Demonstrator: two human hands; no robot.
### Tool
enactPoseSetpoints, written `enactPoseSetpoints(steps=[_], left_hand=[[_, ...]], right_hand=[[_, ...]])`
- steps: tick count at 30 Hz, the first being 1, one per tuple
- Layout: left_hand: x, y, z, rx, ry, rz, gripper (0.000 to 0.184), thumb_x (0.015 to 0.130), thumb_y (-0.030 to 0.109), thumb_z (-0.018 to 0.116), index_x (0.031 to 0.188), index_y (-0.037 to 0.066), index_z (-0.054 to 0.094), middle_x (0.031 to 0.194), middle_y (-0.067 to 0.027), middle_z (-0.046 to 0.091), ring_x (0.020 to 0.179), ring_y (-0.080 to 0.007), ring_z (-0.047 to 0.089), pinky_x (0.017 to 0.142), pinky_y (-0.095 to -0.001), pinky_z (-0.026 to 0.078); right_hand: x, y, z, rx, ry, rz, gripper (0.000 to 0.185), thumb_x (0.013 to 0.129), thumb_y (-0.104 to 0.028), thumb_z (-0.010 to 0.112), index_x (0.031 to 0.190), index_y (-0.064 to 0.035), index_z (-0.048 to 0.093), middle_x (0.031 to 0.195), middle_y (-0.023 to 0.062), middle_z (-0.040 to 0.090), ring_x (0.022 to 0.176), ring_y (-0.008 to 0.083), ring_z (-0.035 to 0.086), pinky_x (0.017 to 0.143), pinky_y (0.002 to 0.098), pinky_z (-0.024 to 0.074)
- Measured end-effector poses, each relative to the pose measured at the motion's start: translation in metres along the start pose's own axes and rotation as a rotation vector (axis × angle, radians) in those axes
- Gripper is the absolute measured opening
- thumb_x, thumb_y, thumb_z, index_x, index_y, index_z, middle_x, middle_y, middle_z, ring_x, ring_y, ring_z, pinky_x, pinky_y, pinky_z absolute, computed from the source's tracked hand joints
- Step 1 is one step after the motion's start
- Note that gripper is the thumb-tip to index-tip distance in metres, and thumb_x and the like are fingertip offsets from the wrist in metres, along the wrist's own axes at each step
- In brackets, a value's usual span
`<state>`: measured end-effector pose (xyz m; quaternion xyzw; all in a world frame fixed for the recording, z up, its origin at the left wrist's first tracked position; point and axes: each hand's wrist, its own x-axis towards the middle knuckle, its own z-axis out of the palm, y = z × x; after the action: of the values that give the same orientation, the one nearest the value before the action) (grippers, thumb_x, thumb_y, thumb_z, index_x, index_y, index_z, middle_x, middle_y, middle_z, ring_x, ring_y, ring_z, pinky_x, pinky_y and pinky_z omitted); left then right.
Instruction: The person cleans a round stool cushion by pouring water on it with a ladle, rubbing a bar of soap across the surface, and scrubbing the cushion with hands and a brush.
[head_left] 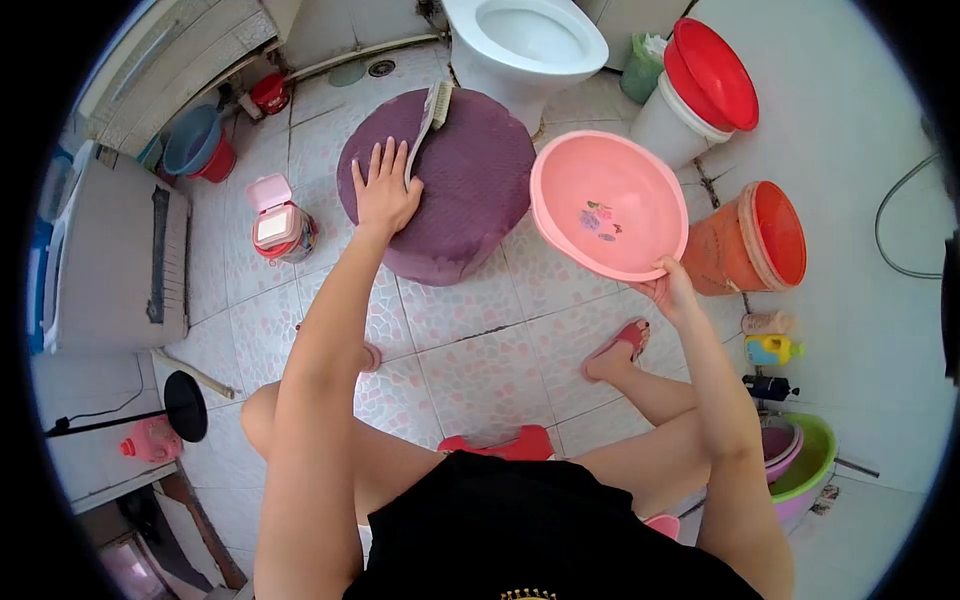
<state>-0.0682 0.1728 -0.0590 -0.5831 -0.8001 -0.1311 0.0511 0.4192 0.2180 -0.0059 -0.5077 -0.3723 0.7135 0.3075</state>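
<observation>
My left hand point(387, 192) lies flat with its fingers spread on a round purple padded stool point(465, 190). Beside its thumb a brush point(430, 125) with pale bristles rests on the stool, its handle end close to the thumb. In my right hand point(668, 288) is the rim of a pink basin point(610, 200), held tilted in the air to the right of the stool. Flower pictures show on the basin's inside, which looks empty. My right thumb is over the rim and the other fingers are partly hidden beneath it.
A toilet point(530, 45) stands behind the stool. On the right are a white bucket point(675, 125) with a red basin point(712, 75), an orange bucket point(745, 240), bottles point(770, 349) and a green basin point(815, 460). A pink-lidded container point(283, 230) and washing machine point(110, 250) stand left.
</observation>
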Motion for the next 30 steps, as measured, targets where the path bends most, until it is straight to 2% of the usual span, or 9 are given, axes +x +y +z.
enactPoseSetpoints(steps=[6,9,11,13,15,18,21,28,30], left_hand=[[-0.021,0.021,-0.011,-0.079,0.094,0.146,0.067,0.088,0.034,0.051,0.149,0.009,0.039,0.156,-0.0117,0.038,0.147,-0.0261,0.030,0.123,-0.0462,0.014],[-0.023,0.026,-0.010,-0.065,0.107,0.146,0.065,0.089,0.034,0.052,0.148,0.008,0.041,0.155,-0.0120,0.038,0.147,-0.0262,0.031,0.122,-0.0465,0.016],[-0.021,0.026,-0.011,-0.058,0.134,0.146,0.062,0.089,0.033,0.054,0.145,0.009,0.043,0.155,-0.0127,0.039,0.146,-0.0264,0.032,0.122,-0.0463,0.017],[-0.020,0.025,-0.005,-0.045,0.149,0.163,0.060,0.090,0.033,0.054,0.145,0.010,0.044,0.154,-0.0130,0.040,0.145,-0.0265,0.033,0.121,-0.0463,0.018],[-0.020,0.026,-0.002,-0.027,0.165,0.168,0.057,0.091,0.032,0.053,0.143,0.009,0.047,0.153,-0.0129,0.041,0.144,-0.0268,0.036,0.121,-0.0465,0.019],[-0.019,0.032,-0.002,-0.011,0.177,0.168,0.055,0.092,0.031,0.052,0.142,0.009,0.048,0.153,-0.0121,0.042,0.143,-0.0269,0.037,0.120,-0.0465,0.021],[-0.018,0.035,-0.003,0.010,0.180,0.157,0.055,0.091,0.030,0.051,0.142,0.010,0.048,0.153,-0.0117,0.042,0.143,-0.0269,0.037,0.120,-0.0465,0.021],[-0.018,0.034,0.002,0.011,0.195,0.164,0.056,0.089,0.027,0.051,0.142,0.010,0.048,0.152,-0.0116,0.043,0.143,-0.0265,0.037,0.120,-0.0465,0.021],[-0.018,0.033,0.003,-0.005,0.209,0.158,0.058,0.087,0.026,0.051,0.142,0.010,0.047,0.152,-0.0114,0.043,0.143,-0.0265,0.036,0.120,-0.0467,0.020]], right_hand=[[0.053,0.104,-0.061,0.192,0.164,0.047,0.034,0.092,-0.016,0.047,0.118,0.0061,0.051,0.118,0.0210,0.063,0.110,0.0302,0.065,0.097,0.0449,0.0550],[0.065,0.134,-0.060,0.230,0.223,0.086,0.029,0.088,-0.014,0.050,0.112,0.0020,0.052,0.116,0.0179,0.064,0.109,0.0276,0.065,0.103,0.0431,0.0521],[0.099,0.184,-0.078,0.329,0.225,0.111,0.031,0.088,-0.014,0.050,0.114,0.0023,0.052,0.116,0.0174,0.064,0.108,0.0284,0.065,0.102,0.0431,0.0522],[0.090,0.202,-0.084,0.135,0.169,0.006,0.033,0.089,-0.014,0.050,0.117,0.0031,0.052,0.115,0.0185,0.064,0.106,0.0300,0.065,0.099,0.0454,0.0539],[0.086,0.215,-0.073,0.071,0.185,-0.031,0.033,0.090,-0.012,0.049,0.119,0.0031,0.051,0.113,0.0195,0.064,0.104,0.0310,0.066,0.095,0.0481,0.0563],[0.127,0.236,-0.072,0.477,0.345,0.141,0.031,0.088,-0.008,0.050,0.117,0.0006,0.051,0.109,0.0176,0.065,0.099,0.0304,0.067,0.091,0.0497,0.0579],[0.160,0.282,-0.089,0.531,0.321,0.165,0.032,0.088,-0.009,0.052,0.119,-0.0009,0.051,0.109,0.0156,0.065,0.097,0.0301,0.068,0.089,0.0498,0.0586],[0.171,0.279,-0.086,0.625,0.407,0.220,0.035,0.094,-0.024,0.060,0.120,-0.0024,0.053,0.109,0.0129,0.065,0.093,0.0265,0.068,0.083,0.0460,0.0597],[0.152,0.250,-0.068,0.459,0.436,0.356,0.036,0.093,-0.023,0.061,0.120,0.0003,0.052,0.112,0.0165,0.063,0.096,0.0268,0.067,0.081,0.0431,0.0584]])
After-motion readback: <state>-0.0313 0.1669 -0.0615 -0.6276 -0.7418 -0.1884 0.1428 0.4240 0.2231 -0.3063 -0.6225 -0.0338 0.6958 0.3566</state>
